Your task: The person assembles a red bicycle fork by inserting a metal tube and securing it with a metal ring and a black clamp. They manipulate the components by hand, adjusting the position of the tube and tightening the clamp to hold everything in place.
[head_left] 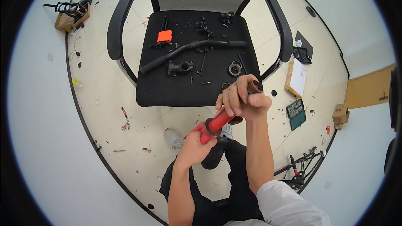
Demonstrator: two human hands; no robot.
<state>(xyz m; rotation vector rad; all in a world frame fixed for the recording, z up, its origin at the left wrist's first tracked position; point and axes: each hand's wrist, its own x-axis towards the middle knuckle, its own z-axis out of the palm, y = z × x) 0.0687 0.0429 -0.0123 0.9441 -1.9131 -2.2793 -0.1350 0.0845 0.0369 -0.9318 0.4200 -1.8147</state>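
Both of my hands grip a red bicycle fork (220,119) held at a slant above my knees, in front of the chair. My left hand (194,150) is closed around its lower red part, below a dark ring (213,127) that encircles the tube. Higher up, my right hand (243,99) wraps the tube, with a brown, rusty-looking open end (254,87) showing above the fingers. Another dark round part (236,120) shows under my right hand, partly hidden; whether it is held I cannot tell. Metal rings (235,68) lie on the seat near my right hand.
On the black chair seat (167,94) lie a handlebar (192,50), a stem (180,67), a hex key (241,62), an orange-topped item (164,36) and several bolts. Armrests flank it. A bicycle frame (299,169), a green case (296,114) and boxes stand on the floor.
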